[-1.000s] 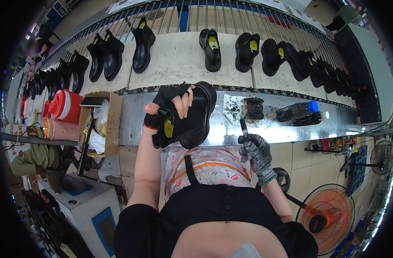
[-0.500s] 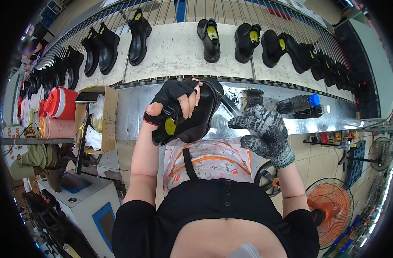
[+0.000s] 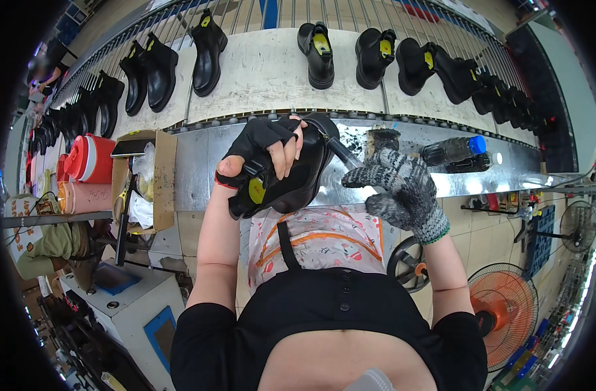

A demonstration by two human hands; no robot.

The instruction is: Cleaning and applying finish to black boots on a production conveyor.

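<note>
A black ankle boot [image 3: 299, 171] with a yellow patch inside its opening is tilted over the bench's near edge. My left hand [image 3: 267, 151], in a black fingerless glove, is closed around the boot's upper. Against the boot's toe end rests the dark tip of a slim tool [image 3: 345, 154] with a paler, shiny rear part; its exact kind is unclear. My right hand [image 3: 402, 190], in a grey knitted glove, pinches the tool's rear end, and the fingers partly hide it.
Behind the metal bench [image 3: 203, 153], several black boots [image 3: 210, 55] stand along a white conveyor [image 3: 262, 65]. Two dark bottles [image 3: 449, 151] lie on the right, near a stained block [image 3: 381, 140]. A cardboard box [image 3: 162, 195] and red jug [image 3: 97, 158] are left; an orange fan [image 3: 505, 309] is lower right.
The tool's tip has shifted left and up along the boot's toe, with my right hand following slightly. My left hand keeps its hold, and the boot has barely moved.
</note>
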